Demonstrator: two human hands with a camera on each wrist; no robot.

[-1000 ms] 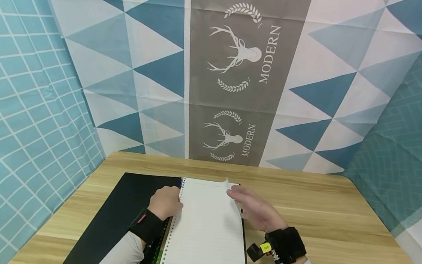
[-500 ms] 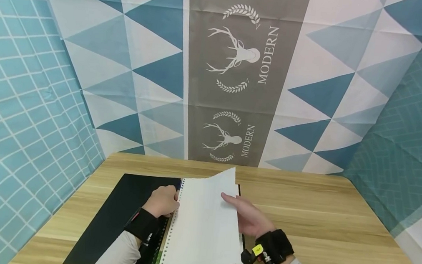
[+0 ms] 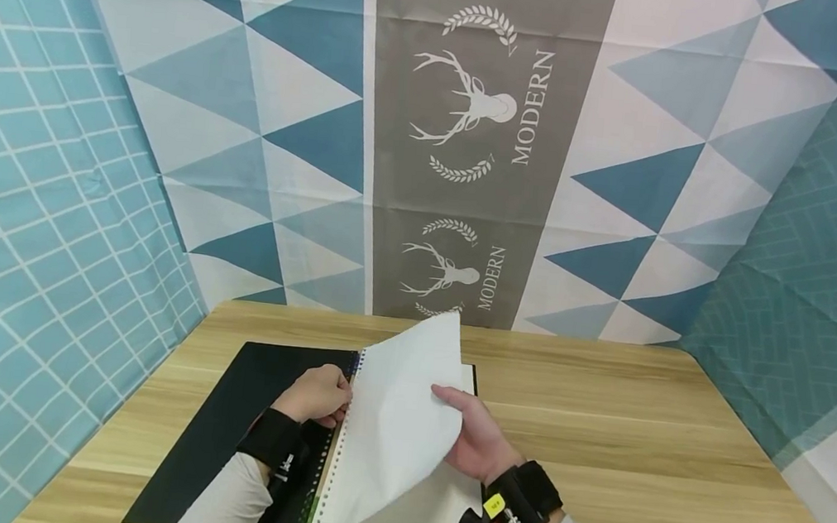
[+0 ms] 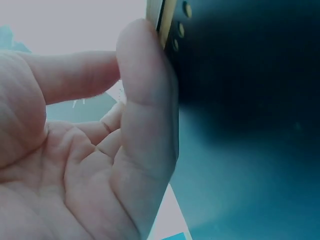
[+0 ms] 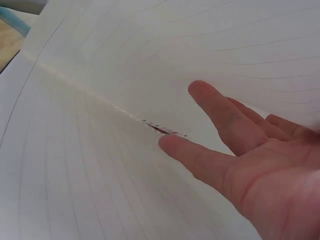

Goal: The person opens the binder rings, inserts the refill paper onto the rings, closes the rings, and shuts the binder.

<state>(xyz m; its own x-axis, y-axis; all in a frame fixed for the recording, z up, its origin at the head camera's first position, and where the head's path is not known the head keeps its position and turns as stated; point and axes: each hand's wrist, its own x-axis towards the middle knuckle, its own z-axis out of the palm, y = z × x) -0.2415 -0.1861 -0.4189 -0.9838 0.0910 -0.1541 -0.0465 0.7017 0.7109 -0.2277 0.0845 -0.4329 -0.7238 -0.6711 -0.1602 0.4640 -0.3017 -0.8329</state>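
Note:
A loose-leaf notebook lies spread out, with its black cover (image 3: 196,450) on the left and white ruled pages (image 3: 437,508) on the right. Holes run along the pages' inner edge. My left hand (image 3: 315,394) has curled fingers at this punched edge and grips there. In the left wrist view its thumb meets the index finger (image 4: 147,90) beside the stack's edge. A sheet (image 3: 400,426) stands lifted and bowed to the left. Against it lies my right hand (image 3: 478,437), one finger in front of the sheet, other fingers partly hidden. The right wrist view shows its fingers (image 5: 215,110) straight and apart.
The notebook rests on a wooden table (image 3: 634,446). A patterned backdrop (image 3: 460,132) rises behind the far edge, with a tiled blue sheet (image 3: 59,180) on the left and a teal one (image 3: 820,288) on the right. Each wrist wears a black band.
My right hand has moved left and slightly down, lifting the top sheet's outer side and bending it leftward. My left hand has shifted slightly left along the punched edge.

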